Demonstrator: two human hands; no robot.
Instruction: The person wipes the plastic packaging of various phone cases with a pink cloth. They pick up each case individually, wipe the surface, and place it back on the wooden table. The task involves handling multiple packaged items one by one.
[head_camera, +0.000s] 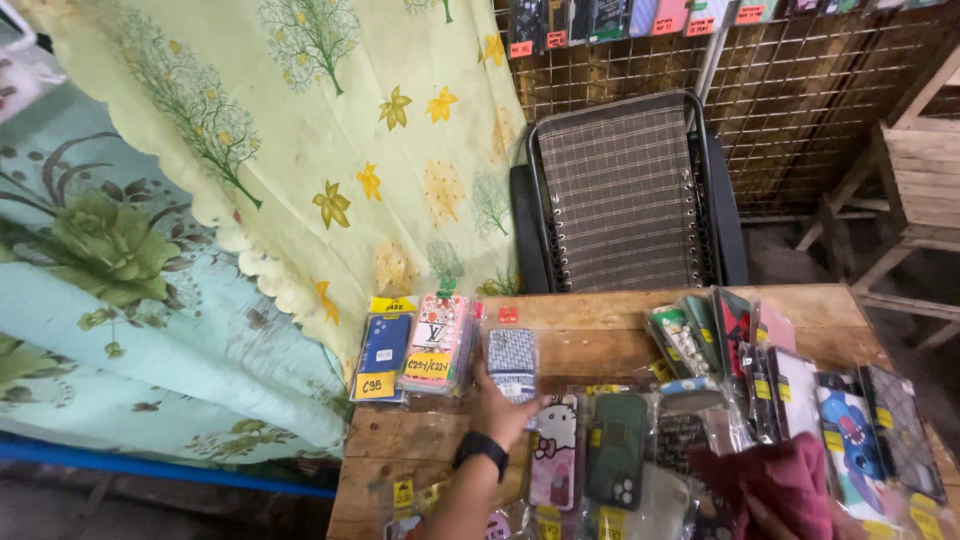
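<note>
The left hand (497, 408), fingers closing around its lower end, is gripping a packaged blue-and-white patterned phone case (512, 362) on the wooden surface (590, 335). Three cases are lying lined up at the far-left edge; many remain heaped to the right. The right hand (768, 518), under a maroon cloth (785, 480), is mostly hidden, so its state is unclear.
</note>
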